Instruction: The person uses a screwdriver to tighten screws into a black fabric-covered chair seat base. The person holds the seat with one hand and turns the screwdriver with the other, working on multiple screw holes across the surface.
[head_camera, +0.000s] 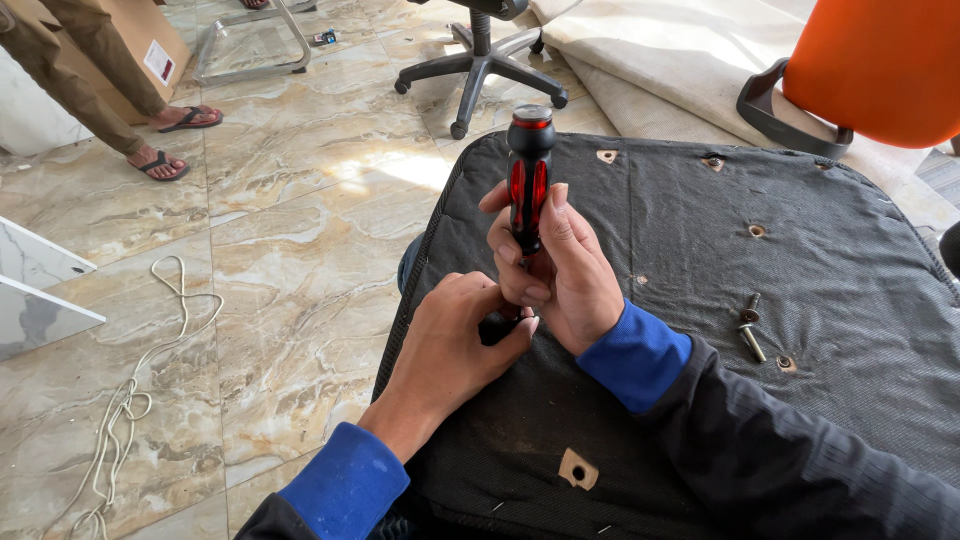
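My right hand (560, 265) grips the red and black handle of a screwdriver (528, 165) that stands upright over the underside of a chair seat (680, 260) covered in dark grey fabric. My left hand (455, 345) is curled around the lower end of the tool, at the seat's surface; the tip and whatever it touches are hidden by the fingers. Two loose bolts (749, 325) lie on the fabric to the right of my hands.
The seat has several screw holes. An orange chair (880, 65) stands at the upper right, a black wheeled chair base (480, 65) behind. A white cord (130, 400) lies on the marble floor at left. A person's sandalled feet (170, 140) are at the upper left.
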